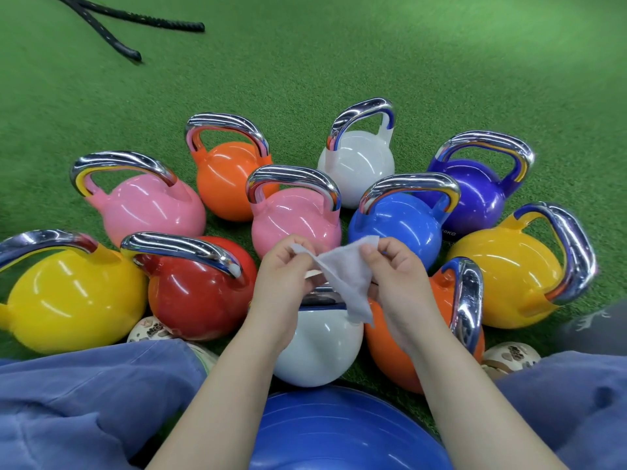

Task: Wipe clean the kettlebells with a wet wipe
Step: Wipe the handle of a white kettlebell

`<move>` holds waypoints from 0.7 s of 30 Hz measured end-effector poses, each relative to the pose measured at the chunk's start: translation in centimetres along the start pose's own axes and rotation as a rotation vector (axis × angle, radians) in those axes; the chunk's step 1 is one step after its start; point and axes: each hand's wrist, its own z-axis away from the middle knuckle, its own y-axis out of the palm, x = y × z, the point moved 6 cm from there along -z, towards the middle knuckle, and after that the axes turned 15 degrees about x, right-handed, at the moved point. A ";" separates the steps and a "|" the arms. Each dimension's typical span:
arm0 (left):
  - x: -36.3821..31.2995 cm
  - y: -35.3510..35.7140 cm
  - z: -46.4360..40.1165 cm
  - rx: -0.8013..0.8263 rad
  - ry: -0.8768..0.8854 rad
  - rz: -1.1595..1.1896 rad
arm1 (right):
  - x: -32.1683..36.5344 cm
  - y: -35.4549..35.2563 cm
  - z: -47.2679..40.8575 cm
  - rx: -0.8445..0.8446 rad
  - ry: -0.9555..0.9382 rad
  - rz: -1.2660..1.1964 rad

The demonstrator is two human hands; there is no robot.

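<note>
Several coloured kettlebells with chrome handles stand clustered on green turf. A white kettlebell (319, 347) sits nearest, right below my hands, with an orange kettlebell (390, 354) to its right and a red kettlebell (200, 293) to its left. Above them I stretch a white wet wipe (346, 276) between both hands. My left hand (283, 276) pinches its upper left corner. My right hand (397, 276) pinches its upper right corner. The wipe hangs in the air and touches no kettlebell.
Other kettlebells ring the group: yellow (71, 300), pink (149, 212), another pink (298, 225), blue (397, 228), purple (475, 195), a second yellow (505, 276). A blue exercise ball (339, 432) lies between my knees. Black battle ropes (112, 32) lie far left.
</note>
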 end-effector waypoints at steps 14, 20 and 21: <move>1.8 0.9 0.7 -0.084 -0.192 -0.228 | 1.3 -0.9 0.6 -0.123 -0.123 0.165; 0.4 -1.5 0.2 -0.082 -0.118 -0.578 | -0.6 -3.2 0.2 -0.216 -0.048 0.189; 0.2 -1.7 0.2 -0.070 -0.125 -0.726 | -1.2 -3.4 0.0 -0.220 -0.033 0.236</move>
